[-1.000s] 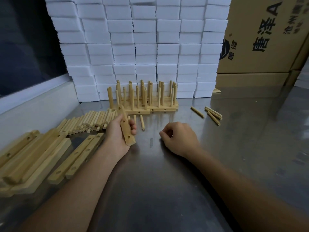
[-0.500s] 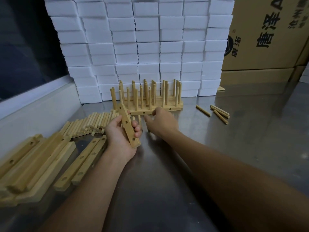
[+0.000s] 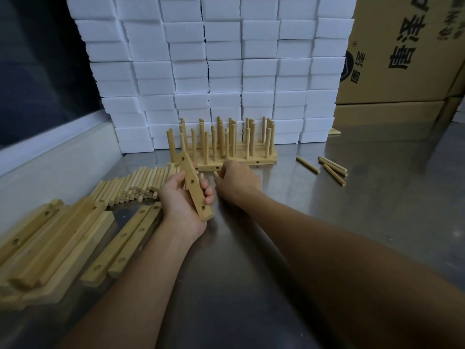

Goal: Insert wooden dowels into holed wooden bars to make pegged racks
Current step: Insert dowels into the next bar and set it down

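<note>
— Nearest? Left hand, fingers wrapped round one square-edged holed wooden bar, three round holes showing.
— Beyond? Right hand, fingers curled over a short round dowel on the steel bench.
— Farther? Pegged racks; right, four loose dowels.

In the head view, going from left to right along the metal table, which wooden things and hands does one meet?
Stack of holed bars → row of loose dowels → left hand holding a bar → right hand → few loose dowels.
</note>
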